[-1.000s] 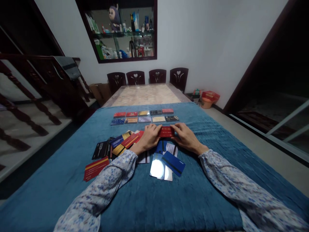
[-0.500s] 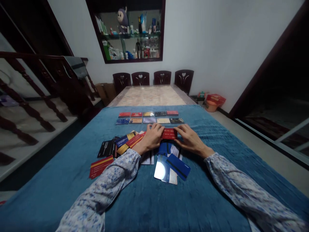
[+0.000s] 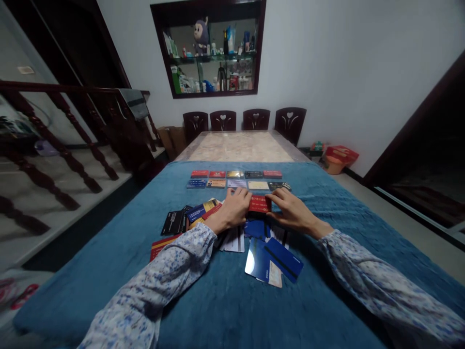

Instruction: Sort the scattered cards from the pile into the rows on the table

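A red card (image 3: 259,202) with pale print is held between my two hands by its short ends. A dark edge under it could be further cards in a stack; I cannot tell. My left hand (image 3: 234,207) closes on its left end, with the fingers bent. At its right end, my right hand (image 3: 292,209) pinches it with thumb and fingers. Below lie loose blue cards (image 3: 284,259) and a white card with a dark stripe (image 3: 235,240). Beside my left wrist is a pile of mixed cards, with a black card (image 3: 171,223) at its left.
Two rows of cards lie beyond my hands, among them a yellow card (image 3: 235,174) and a cream card (image 3: 258,185). A blue cloth (image 3: 218,310) covers the near part of the table (image 3: 240,145). Several dark chairs (image 3: 256,119) stand at the far end.
The view has swung slightly left, so everything sits further right in the picture. Both hands keep hold of the red card, whose face now looks more tilted, with a dark lower edge showing.
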Available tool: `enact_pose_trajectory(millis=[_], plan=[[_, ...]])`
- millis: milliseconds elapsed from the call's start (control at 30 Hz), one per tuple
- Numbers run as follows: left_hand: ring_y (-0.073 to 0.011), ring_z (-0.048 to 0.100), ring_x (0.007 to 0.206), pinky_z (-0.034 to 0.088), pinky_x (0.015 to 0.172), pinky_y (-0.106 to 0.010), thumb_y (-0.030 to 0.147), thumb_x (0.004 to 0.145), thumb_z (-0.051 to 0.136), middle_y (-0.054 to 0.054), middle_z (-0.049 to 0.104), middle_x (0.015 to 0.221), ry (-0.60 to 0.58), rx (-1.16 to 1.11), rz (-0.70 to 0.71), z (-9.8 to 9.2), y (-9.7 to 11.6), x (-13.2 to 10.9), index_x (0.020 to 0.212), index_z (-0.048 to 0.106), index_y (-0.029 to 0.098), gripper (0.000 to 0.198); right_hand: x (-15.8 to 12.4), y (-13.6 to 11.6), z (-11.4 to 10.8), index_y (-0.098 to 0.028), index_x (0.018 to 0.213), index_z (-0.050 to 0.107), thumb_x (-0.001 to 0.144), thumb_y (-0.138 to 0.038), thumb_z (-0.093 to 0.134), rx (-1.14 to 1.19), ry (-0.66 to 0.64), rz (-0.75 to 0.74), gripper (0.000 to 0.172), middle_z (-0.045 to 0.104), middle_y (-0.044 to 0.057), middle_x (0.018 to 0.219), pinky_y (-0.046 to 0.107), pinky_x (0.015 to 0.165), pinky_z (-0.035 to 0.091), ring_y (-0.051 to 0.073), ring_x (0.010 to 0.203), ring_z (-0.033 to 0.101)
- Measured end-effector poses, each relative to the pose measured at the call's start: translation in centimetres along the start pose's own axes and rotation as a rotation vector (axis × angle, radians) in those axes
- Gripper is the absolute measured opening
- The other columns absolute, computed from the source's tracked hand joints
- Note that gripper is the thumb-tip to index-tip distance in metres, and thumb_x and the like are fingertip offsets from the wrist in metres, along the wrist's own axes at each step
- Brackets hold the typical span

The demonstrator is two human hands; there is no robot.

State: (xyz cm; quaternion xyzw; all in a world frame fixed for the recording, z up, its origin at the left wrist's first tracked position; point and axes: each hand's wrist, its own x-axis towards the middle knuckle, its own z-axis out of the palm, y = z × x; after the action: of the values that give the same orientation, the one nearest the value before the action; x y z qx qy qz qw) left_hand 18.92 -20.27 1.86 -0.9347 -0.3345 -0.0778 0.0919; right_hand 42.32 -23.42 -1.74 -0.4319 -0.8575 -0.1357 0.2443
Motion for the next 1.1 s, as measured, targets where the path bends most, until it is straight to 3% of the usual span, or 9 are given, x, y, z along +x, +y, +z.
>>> enact_pose_trajectory(millis=[167,333,533,800,1100], plan=[[-0.0367,0.051,0.121,0.039,0.100,-0.053,0.021,0.077,0.068,-0.022,0.058,0.128,-0.029,0.017,-0.022,-0.5,-1.5,-0.8,0.124,0.053,0.010,0.051,2.1,-0.3,0.5,-0.016,0.119,0.063,0.085,-0.032,0.069,0.015,-0.057,-0.022,0.038,0.061,0.014,0.104,0.043,0.082,0.052,0.029,0.095,0.054],[-0.0363,0.051,0.122,0.038,0.101,-0.054,0.017,0.078,0.065,-0.022,0.057,0.129,-0.061,0.053,-0.055,-0.7,-3.6,-1.6,0.124,0.053,0.010,0.049,4.8,-1.1,1.2,-0.018,0.116,0.064,0.085,-0.034,0.070,0.045,-0.094,-0.046,0.035,0.061,0.012,0.103,0.040,0.082,0.049,0.027,0.095,0.053],[-0.0356,0.047,0.126,0.040,0.098,-0.051,0.021,0.082,0.061,-0.022,0.053,0.136,-0.122,0.063,-0.111,-1.5,-6.5,-2.8,0.129,0.050,0.012,0.049,8.6,-2.7,1.9,-0.014,0.112,0.065,0.084,-0.034,0.072,0.011,-0.223,-0.014,0.036,0.060,0.013,0.105,0.037,0.083,0.045,0.026,0.097,0.052],[-0.0329,0.050,0.121,0.043,0.096,-0.046,0.015,0.079,0.060,-0.019,0.055,0.134,-0.153,0.112,-0.181,-2.1,-11.0,-3.8,0.130,0.050,0.013,0.052,14.2,-3.7,4.2,-0.014,0.110,0.064,0.084,-0.038,0.072,-0.014,-0.279,-0.048,0.037,0.060,0.015,0.110,0.038,0.086,0.044,0.028,0.104,0.051],[-0.0318,0.050,0.125,0.046,0.096,-0.044,0.007,0.078,0.054,-0.017,0.051,0.137,-0.124,0.052,-0.278,-1.0,-16.6,-4.3,0.129,0.051,0.016,0.052,19.4,-4.9,5.8,-0.011,0.115,0.064,0.085,-0.034,0.072,-0.003,-0.317,0.004,0.039,0.060,0.016,0.114,0.037,0.089,0.044,0.028,0.109,0.051]])
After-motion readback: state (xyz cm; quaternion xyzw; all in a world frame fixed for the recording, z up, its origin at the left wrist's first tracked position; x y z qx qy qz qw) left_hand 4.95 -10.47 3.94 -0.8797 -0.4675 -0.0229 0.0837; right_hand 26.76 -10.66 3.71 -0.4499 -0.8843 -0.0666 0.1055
